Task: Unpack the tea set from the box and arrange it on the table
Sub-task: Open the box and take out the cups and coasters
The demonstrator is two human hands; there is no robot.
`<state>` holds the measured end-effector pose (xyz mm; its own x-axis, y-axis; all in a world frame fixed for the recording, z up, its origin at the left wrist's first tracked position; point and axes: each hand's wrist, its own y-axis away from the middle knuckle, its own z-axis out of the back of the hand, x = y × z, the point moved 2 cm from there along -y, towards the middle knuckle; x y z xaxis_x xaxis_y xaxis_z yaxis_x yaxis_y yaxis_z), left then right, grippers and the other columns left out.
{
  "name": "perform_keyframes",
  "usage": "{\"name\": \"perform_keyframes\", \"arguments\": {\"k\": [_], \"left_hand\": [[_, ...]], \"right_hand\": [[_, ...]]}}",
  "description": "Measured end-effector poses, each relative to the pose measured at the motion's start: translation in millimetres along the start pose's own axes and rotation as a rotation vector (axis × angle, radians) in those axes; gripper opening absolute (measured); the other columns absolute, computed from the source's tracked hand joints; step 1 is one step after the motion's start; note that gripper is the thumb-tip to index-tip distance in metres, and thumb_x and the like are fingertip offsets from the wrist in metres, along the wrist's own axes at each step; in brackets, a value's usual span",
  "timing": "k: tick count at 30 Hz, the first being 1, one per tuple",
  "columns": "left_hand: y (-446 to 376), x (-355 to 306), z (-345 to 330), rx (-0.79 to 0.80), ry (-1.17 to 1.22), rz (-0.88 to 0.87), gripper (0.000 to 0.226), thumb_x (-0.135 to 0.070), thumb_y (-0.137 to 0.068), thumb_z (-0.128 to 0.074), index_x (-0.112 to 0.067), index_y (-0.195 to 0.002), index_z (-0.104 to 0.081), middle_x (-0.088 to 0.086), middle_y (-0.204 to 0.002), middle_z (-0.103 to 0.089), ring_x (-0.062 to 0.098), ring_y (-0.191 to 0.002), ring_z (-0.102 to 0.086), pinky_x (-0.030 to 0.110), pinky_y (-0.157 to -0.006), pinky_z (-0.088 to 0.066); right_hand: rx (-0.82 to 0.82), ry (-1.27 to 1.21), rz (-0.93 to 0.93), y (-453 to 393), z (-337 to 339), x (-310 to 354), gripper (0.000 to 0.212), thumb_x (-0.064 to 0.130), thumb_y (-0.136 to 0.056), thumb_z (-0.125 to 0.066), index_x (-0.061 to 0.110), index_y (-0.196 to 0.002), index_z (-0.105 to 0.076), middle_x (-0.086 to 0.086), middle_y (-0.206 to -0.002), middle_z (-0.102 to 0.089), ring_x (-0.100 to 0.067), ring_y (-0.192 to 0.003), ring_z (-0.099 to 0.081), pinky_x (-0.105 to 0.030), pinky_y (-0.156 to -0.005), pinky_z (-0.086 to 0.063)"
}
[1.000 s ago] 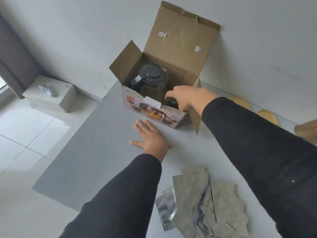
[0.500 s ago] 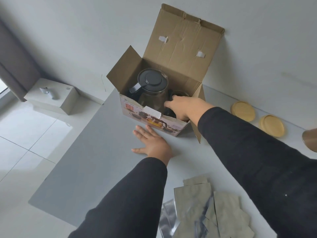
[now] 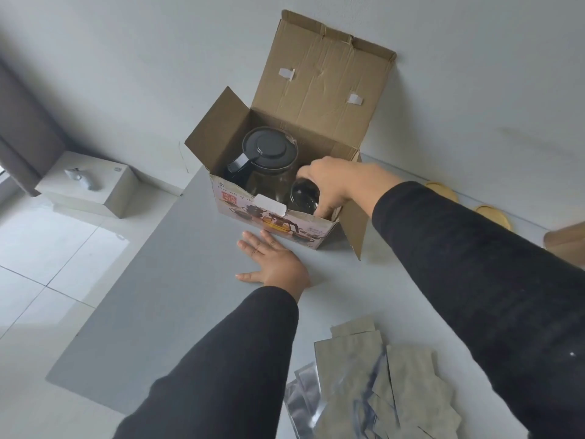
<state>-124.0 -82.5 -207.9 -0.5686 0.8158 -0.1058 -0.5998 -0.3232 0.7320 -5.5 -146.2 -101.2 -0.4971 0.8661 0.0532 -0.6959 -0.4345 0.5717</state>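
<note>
A glass cup [image 3: 304,198] was gripped by the right hand [image 3: 340,185], fingers curled round its side, at the box [image 3: 319,99]'s 4 o'clock corner, just beside the teapot [image 3: 269,160]. The left hand [image 3: 275,264] lay flat on the table [image 3: 164,299], fingers spread, at the box's 6 o'clock. A straight upward lift was judged best, clear of the teapot and the front flap.

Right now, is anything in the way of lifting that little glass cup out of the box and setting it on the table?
Nothing visible blocks it. The right hand grips the glass cup at the open top of the box; the teapot stands beside it. The left hand lies flat on the table in front.
</note>
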Motion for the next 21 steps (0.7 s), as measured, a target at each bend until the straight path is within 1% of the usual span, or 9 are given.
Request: {"name": "perform_keyframes", "arguments": {"k": [2,5,8,10,13,15,17,19,21], "left_hand": [[0.7,0.5,0.3,0.001,-0.007,-0.005,0.126,-0.036,-0.079,-0.075,-0.007,-0.145,0.029,0.024,-0.15,0.031,0.044,-0.14,0.024,0.066,-0.107,-0.017],[1.3,2.8,0.4,-0.01,0.002,-0.024,0.129,-0.038,-0.076,-0.077,-0.008,-0.146,0.027,0.022,-0.151,0.031,0.042,-0.141,0.023,0.066,-0.107,-0.016],[3.2,6.1,0.1,-0.019,-0.016,-0.053,0.133,-0.048,-0.072,-0.076,-0.008,-0.146,0.027,0.023,-0.151,0.03,0.042,-0.141,0.022,0.067,-0.107,-0.016],[4.8,7.9,-0.7,-0.037,-0.024,-0.064,0.135,-0.052,-0.07,-0.076,-0.008,-0.147,0.026,0.023,-0.152,0.028,0.041,-0.142,0.021,0.067,-0.106,-0.016],[8.6,9.8,-2.5,-0.076,-0.025,-0.074,0.136,-0.055,-0.068,-0.076,-0.009,-0.148,0.025,0.022,-0.153,0.025,0.039,-0.144,0.018,0.066,-0.107,-0.017],[12.0,10.5,-4.9,-0.1,-0.028,-0.088,0.132,-0.054,-0.07,-0.075,-0.01,-0.148,0.022,0.022,-0.154,0.024,0.038,-0.144,0.017,0.066,-0.107,-0.017],[15.3,9.9,-8.0,-0.119,-0.025,-0.117,0.126,-0.05,-0.074,-0.074,-0.011,-0.149,0.019,0.022,-0.154,0.022,0.037,-0.145,0.016,0.066,-0.108,-0.017],[19.0,9.0,-11.8,-0.134,-0.006,-0.149,0.116,-0.044,-0.08,-0.071,-0.013,-0.151,0.015,0.02,-0.155,0.021,0.035,-0.145,0.015,0.066,-0.109,-0.015],[21.7,7.8,-15.7,-0.146,0.015,-0.177,0.106,-0.037,-0.085,-0.068,-0.014,-0.152,0.01,0.017,-0.156,0.02,0.033,-0.146,0.015,0.065,-0.11,-0.014]], "right_hand": [[-0.075,-0.102,-0.009,10.1,8.0,-4.1,0.084,0.034,-0.06,-0.084,0.019,-0.133,-0.043,-0.004,-0.118,-0.055,-0.025,-0.1,-0.056,-0.035,-0.081,-0.052],[-0.208,-0.292,-0.018,29.9,16.8,-10.9,0.077,0.032,-0.061,-0.081,0.02,-0.128,-0.046,-0.001,-0.111,-0.056,-0.021,-0.095,-0.056,-0.028,-0.073,-0.047],[-0.347,-0.493,-0.044,53.0,16.5,-17.5,0.074,0.035,-0.059,-0.081,0.025,-0.125,-0.049,0.004,-0.107,-0.056,-0.017,-0.096,-0.055,-0.026,-0.076,-0.044],[-0.454,-0.62,-0.071,70.3,11.3,-21.8,0.075,0.039,-0.054,-0.076,0.028,-0.124,-0.051,0.008,-0.105,-0.058,-0.014,-0.095,-0.056,-0.024,-0.08,-0.045],[-0.598,-0.833,-0.115,97.5,-3.5,-30.2,0.073,0.036,-0.052,-0.068,0.024,-0.122,-0.053,0.014,-0.095,-0.053,-0.012,-0.09,-0.055,-0.022,-0.08,-0.044],[-0.684,-0.983,-0.14,115.1,-19.5,-37.0,0.064,0.031,-0.052,-0.068,0.02,-0.114,-0.055,0.016,-0.089,-0.051,-0.01,-0.084,-0.054,-0.02,-0.076,-0.045],[-0.776,-1.128,-0.169,131.1,-40.8,-44.6,0.055,0.025,-0.053,-0.069,0.022,-0.106,-0.055,0.014,-0.09,-0.053,-0.009,-0.083,-0.054,-0.018,-0.073,-0.045],[-0.868,-1.245,-0.201,145.6,-65.2,-51.6,0.053,0.021,-0.054,-0.069,0.022,-0.105,-0.054,0.01,-0.096,-0.056,-0.01,-0.088,-0.055,-0.021,-0.076,-0.046],[-0.92,-1.303,-0.238,157.8,-91.0,-58.2,0.057,0.018,-0.055,-0.069,0.019,-0.109,-0.052,0.008,-0.101,-0.057,-0.01,-0.095,-0.056,-0.024,-0.083,-0.048]]}}
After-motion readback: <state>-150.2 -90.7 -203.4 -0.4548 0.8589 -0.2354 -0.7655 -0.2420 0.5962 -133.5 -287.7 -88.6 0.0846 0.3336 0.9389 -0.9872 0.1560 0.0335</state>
